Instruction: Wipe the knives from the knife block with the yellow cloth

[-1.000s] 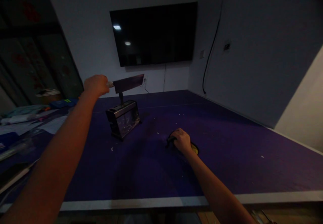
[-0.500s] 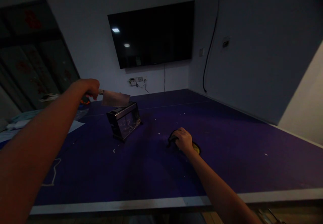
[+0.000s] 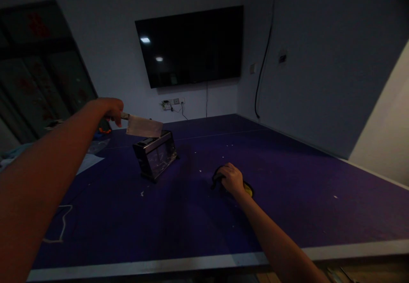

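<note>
My left hand (image 3: pixel 108 107) is closed round the handle of a broad cleaver (image 3: pixel 143 127), held in the air with the blade pointing right, just above a metal knife block (image 3: pixel 155 154) that stands tilted on the purple table (image 3: pixel 287 176). My right hand (image 3: pixel 231 178) rests on the table, fingers curled over a dark and yellow object (image 3: pixel 247 188) that is mostly hidden under the hand.
A dark wall screen (image 3: pixel 191 44) hangs behind the table, with a socket strip (image 3: pixel 172 102) below it. A white cord (image 3: pixel 60 227) lies at the table's left. Papers and clutter (image 3: pixel 89 155) sit at the far left. A white stripe marks the table's near edge (image 3: pixel 191 264).
My left hand brought the cleaver down and leftward from higher up to just over the knife block. The right hand stayed put on the object.
</note>
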`<state>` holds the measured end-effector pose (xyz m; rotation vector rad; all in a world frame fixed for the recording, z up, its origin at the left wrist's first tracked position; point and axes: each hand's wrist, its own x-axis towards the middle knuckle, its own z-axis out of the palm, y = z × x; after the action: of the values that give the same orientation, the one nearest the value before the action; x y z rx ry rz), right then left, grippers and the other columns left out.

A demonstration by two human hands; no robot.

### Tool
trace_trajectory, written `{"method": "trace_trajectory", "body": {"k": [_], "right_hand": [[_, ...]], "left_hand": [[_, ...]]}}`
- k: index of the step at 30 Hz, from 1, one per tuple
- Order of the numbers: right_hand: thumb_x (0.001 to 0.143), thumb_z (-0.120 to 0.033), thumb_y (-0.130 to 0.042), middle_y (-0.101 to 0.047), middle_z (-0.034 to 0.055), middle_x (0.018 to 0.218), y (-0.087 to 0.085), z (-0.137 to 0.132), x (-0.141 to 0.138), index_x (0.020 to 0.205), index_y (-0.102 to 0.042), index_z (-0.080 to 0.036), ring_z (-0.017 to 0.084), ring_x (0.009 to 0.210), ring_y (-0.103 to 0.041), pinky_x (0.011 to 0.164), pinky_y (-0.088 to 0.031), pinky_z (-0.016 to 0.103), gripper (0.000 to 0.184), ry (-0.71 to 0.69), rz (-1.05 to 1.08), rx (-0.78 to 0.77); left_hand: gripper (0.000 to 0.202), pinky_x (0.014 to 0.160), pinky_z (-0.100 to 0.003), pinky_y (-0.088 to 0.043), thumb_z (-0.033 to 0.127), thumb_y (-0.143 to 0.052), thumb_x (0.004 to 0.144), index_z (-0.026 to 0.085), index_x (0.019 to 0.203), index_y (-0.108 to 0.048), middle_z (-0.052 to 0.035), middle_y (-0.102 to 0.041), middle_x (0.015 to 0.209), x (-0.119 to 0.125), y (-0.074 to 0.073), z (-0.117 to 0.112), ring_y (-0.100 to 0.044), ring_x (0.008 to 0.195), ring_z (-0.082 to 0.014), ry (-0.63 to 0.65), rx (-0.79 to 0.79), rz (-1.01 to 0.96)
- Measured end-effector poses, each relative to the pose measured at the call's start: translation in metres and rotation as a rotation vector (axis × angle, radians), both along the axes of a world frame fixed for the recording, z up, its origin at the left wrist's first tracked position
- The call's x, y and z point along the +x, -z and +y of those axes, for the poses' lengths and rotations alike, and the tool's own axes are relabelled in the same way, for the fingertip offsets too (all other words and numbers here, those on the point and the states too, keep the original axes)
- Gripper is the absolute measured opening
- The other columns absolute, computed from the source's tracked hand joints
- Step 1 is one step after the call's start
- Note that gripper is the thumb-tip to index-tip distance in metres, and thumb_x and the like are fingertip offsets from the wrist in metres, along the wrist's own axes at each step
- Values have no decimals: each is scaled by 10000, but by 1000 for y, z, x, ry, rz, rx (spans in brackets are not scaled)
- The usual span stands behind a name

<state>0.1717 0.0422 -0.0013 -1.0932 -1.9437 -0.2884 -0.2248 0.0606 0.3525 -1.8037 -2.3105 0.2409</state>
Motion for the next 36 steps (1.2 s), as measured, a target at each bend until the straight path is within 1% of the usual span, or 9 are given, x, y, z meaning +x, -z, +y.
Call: {"method": "trace_trajectory", "body": {"k": [7, 14, 18, 21, 24, 26, 28, 31, 36], "right_hand": [[550, 2, -419, -666, 24, 756, -1, -1, -1, 710, -661, -205, 178, 766, -519, 671, -391, 269, 356, -14, 5, 6], [549, -4, -418, -668, 23, 752, 0, 0, -1, 714, -664, -200, 176, 760, -522, 671, -394, 267, 355, -29, 18, -9], [556, -2, -421, -666, 24, 744, -1, 0, -2, 712, -669, -207, 177, 752, -518, 665, -391, 268, 357, -5, -2, -19], [553, 6, -417, -666, 22, 751, -3, -1, -2, 713, -671, -211, 175, 761, -521, 667, -389, 266, 370, 0, -17, -31], [549, 4, -413, -664, 20, 743, -4, -3, -3, 719, -672, -213, 173, 764, -523, 670, -391, 263, 378, -11, -17, -40], [551, 2, -413, -665, 21, 748, -5, -3, -3, 718, -670, -215, 174, 764, -523, 666, -393, 264, 375, -9, -9, -41], [555, 3, -418, -668, 24, 755, -4, -4, -4, 711, -667, -215, 177, 766, -523, 660, -393, 265, 366, -8, 4, -37], [557, 3, -430, -666, 28, 750, -3, -4, -5, 704, -661, -212, 180, 765, -521, 650, -388, 268, 349, -11, 9, -35], [549, -5, -441, -657, 31, 738, -6, -7, -6, 704, -654, -210, 182, 757, -519, 635, -379, 271, 334, 10, -11, -56]], "left_hand": [[277, 580, -239, -420, 292, -779, 553, 86, 692, -657, 7, -578, 453, -21, 4, 5, -499, 501, -105, 73, -42, 123], [388, 590, -230, -406, 372, -811, 500, 96, 714, -642, 37, -550, 424, -24, 6, 1, -491, 490, -94, 62, -56, 140], [493, 628, -240, -412, 342, -819, 494, 96, 878, -634, 38, -591, 507, -16, 10, 1, -499, 543, -103, 96, 2, 181], [481, 690, -256, -413, 278, -810, 507, 130, 928, -630, 0, -647, 666, -5, 9, 3, -519, 656, -131, 208, 138, 343], [253, 814, -332, -391, 219, -735, 620, 138, 845, -652, -57, -659, 780, 6, 9, 8, -535, 795, -180, 387, 273, 516], [91, 930, -418, -315, 174, -637, 714, 135, 794, -659, -79, -655, 793, 14, 12, 15, -525, 902, -213, 514, 387, 614], [147, 1011, -495, -191, 133, -521, 779, 145, 745, -663, -82, -651, 788, 22, 17, 26, -505, 982, -233, 599, 491, 669], [244, 1040, -544, -69, 127, -447, 795, 184, 727, -675, -69, -646, 758, 36, 28, 45, -481, 1050, -250, 681, 582, 608], [259, 1050, -525, -78, 106, -458, 760, 220, 703, -683, -63, -647, 744, 61, 46, 74, -450, 1116, -258, 805, 588, 486]]}}
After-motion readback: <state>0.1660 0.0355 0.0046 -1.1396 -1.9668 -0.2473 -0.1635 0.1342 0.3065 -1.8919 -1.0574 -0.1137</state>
